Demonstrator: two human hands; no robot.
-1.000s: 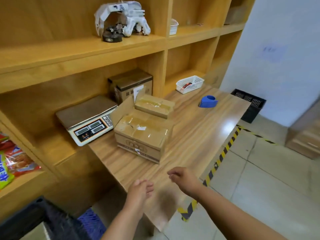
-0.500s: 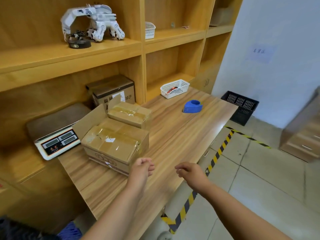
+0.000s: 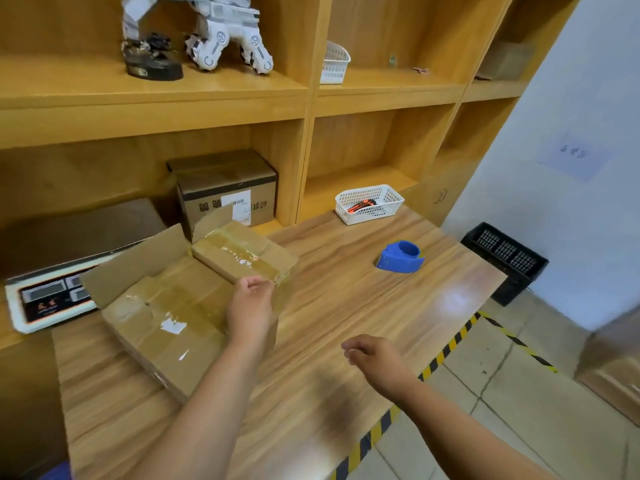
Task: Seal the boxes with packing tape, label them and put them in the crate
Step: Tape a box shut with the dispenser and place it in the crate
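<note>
- The left hand hovered over the big box, fingers loosely curled and holding nothing, its knuckles just beside the near edge of the small box.
- The small box lay on top of the big box, toward 1 o'clock, with glossy tape across it.
- The right hand hung over the bench at 5 o'clock from the boxes, half curled, empty.
- The blue tape dispenser sat on the bench at 2 o'clock, well apart from both hands.
- The black crate stood on the floor beyond the bench's far right end.
- A scale sat at 9 o'clock, beside the big box.
</note>
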